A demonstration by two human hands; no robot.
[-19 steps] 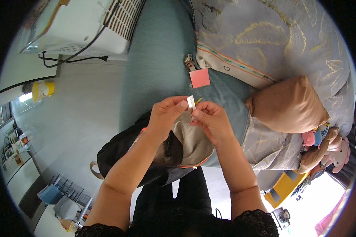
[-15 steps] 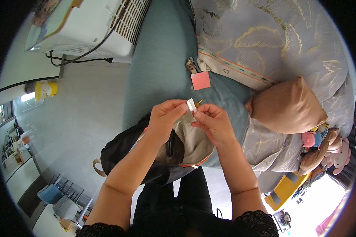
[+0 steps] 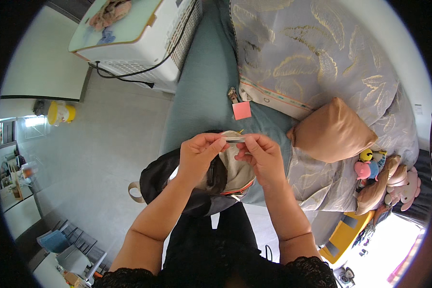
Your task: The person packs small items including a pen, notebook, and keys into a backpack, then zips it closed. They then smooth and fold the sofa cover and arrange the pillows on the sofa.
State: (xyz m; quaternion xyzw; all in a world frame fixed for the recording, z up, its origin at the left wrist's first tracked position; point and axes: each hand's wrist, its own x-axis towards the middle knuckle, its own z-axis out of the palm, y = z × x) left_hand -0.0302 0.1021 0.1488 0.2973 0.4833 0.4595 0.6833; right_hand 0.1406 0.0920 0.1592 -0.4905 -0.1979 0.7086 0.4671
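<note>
– What are you holding?
– Over the black bag (image 3: 159,175), which my left forearm (image 3: 159,213) is partly hiding, my left hand (image 3: 200,152) is pinching a thin pale strip (image 3: 234,139); my right hand (image 3: 261,154) is pinching its right end, my grip covering both tips

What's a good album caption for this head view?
Left hand and right hand hold a thin pale strip over an open black bag, a pink square on the green cloth beyond.

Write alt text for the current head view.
A person's left hand and right hand hold a small pale strip over an open black bag. Beyond, a pink square lies on teal cloth, with a brown pillow to the right.
</note>
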